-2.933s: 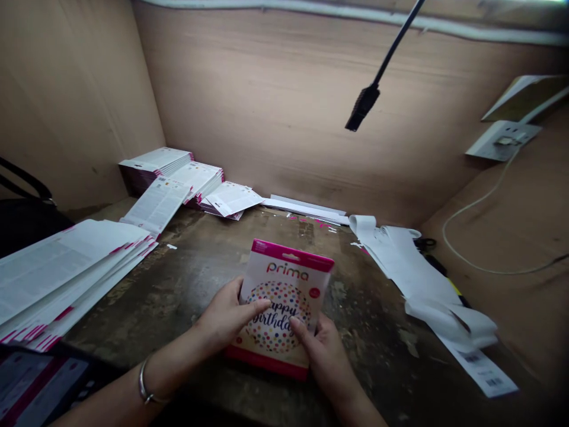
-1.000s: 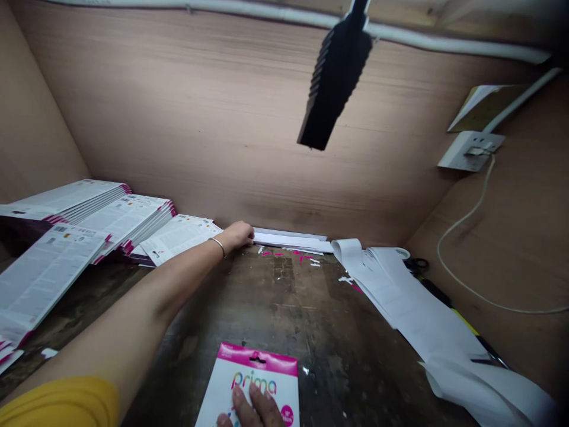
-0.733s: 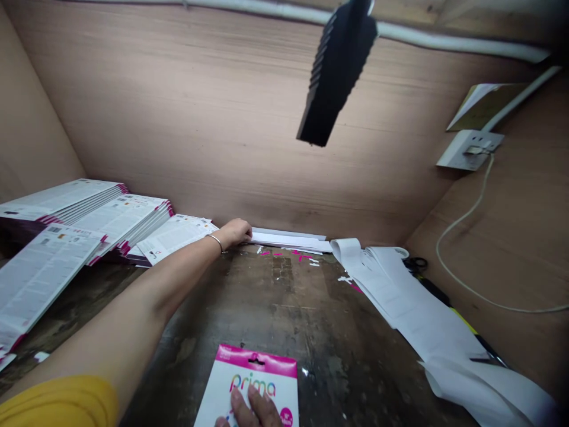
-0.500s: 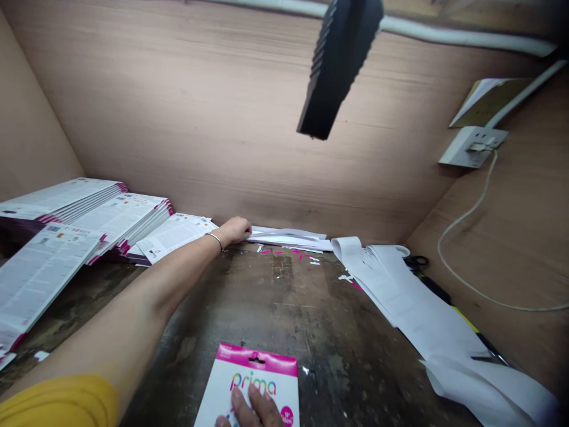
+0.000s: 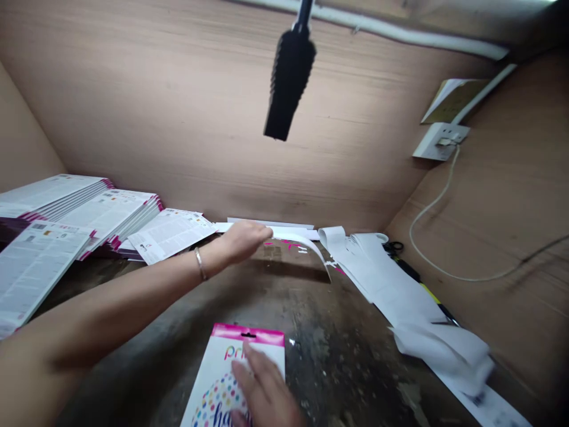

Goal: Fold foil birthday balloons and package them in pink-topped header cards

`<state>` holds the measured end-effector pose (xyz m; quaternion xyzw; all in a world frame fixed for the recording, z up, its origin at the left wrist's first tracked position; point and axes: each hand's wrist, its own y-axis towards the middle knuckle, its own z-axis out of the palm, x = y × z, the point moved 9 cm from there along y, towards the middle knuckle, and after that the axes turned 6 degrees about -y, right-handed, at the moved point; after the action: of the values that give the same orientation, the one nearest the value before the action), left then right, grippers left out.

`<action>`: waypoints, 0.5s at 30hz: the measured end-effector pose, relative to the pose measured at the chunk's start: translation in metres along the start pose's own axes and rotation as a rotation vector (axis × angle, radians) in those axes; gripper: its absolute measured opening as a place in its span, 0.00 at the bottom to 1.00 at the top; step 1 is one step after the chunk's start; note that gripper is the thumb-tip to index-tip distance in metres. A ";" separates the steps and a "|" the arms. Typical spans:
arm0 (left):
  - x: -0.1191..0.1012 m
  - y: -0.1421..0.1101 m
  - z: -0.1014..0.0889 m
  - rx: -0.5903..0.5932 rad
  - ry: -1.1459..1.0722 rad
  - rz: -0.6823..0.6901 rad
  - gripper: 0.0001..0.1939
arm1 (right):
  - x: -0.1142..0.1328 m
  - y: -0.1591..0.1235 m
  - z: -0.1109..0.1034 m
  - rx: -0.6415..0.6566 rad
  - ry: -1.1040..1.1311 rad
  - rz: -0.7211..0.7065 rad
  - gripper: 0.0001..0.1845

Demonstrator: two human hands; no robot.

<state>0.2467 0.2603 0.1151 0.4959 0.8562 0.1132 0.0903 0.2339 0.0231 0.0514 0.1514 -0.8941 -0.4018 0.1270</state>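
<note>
My left hand (image 5: 245, 241), a bangle on its wrist, is closed on one end of a white paper strip (image 5: 306, 242). The strip bows away to the right, its free end drooping near the dark table (image 5: 329, 332). My right hand (image 5: 269, 385) lies with fingers stretched over a flat packet (image 5: 208, 385) with a pink top band, a hang hole and a design of coloured dots. Part of the packet's lettering is hidden under those fingers. More white strips (image 5: 271, 222) lie along the foot of the back wall, behind my left hand.
Stacks of printed white packets (image 5: 120, 207) fill the left side. On the right lie long curling label strips (image 5: 377, 273), scissors (image 5: 393, 246) and a yellow-and-black tool (image 5: 431, 293). A black plug-like object (image 5: 288, 83) hangs overhead; a white cable (image 5: 418, 219) runs from the wall socket (image 5: 440, 142).
My left hand has come away from the back wall with a white strip in it. My right hand stays on the packet, more of which now shows. The view has shifted slightly.
</note>
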 end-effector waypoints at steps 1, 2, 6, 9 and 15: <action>-0.031 -0.013 -0.004 0.022 -0.022 0.075 0.10 | -0.003 0.011 -0.014 0.004 -0.036 -0.015 0.19; -0.061 -0.029 -0.008 0.037 -0.046 0.146 0.09 | -0.008 0.022 -0.027 0.029 -0.100 -0.021 0.23; -0.155 -0.105 -0.033 -0.064 -0.152 0.459 0.13 | -0.040 0.046 -0.058 0.230 -0.278 0.070 0.24; -0.159 -0.144 -0.056 -0.238 -0.269 0.369 0.11 | -0.052 0.032 -0.056 0.364 -0.140 0.101 0.20; -0.071 -0.208 -0.025 -0.348 -1.189 -0.729 0.29 | -0.043 0.008 -0.070 0.214 -0.134 0.022 0.22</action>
<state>0.1028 0.0962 0.0828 0.1346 0.7427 -0.0787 0.6513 0.2967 -0.0032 0.0985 0.1273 -0.9400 -0.3118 0.0547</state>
